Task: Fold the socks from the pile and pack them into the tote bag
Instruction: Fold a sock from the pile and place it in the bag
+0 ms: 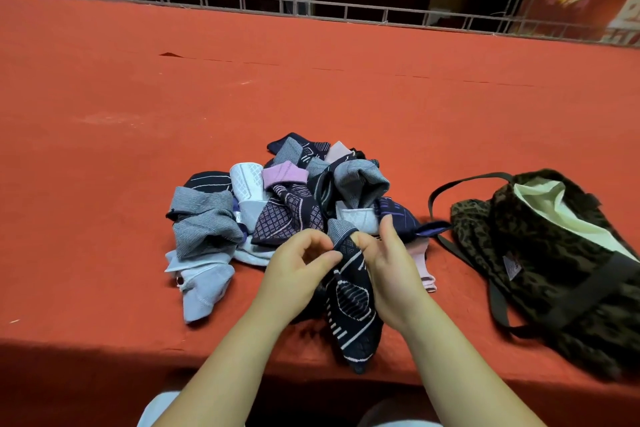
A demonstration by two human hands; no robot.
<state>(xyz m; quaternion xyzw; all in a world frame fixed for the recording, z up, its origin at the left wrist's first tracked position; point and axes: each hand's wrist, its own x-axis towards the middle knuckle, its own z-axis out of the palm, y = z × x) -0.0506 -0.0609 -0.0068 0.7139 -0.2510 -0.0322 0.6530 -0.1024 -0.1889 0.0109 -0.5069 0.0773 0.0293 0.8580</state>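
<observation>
A pile of socks (277, 204) in grey, white, pink and dark navy lies on the red table, just beyond my hands. A dark navy patterned sock (351, 305) with a grey cuff hangs over the table's near edge, toe end down. My left hand (294, 274) pinches it near the cuff from the left. From the right side, my right hand (391, 267) grips the same sock, thumb on the cuff. A dark leopard-print tote bag (554, 263) lies at the right, its mouth open and its cream lining showing.
The red cloth-covered table (173, 97) stretches far to the left and back. A metal truss rail (311, 7) runs along its far edge. The bag's dark straps (450, 246) trail toward the pile. A pink sock (424, 270) lies beside my right hand.
</observation>
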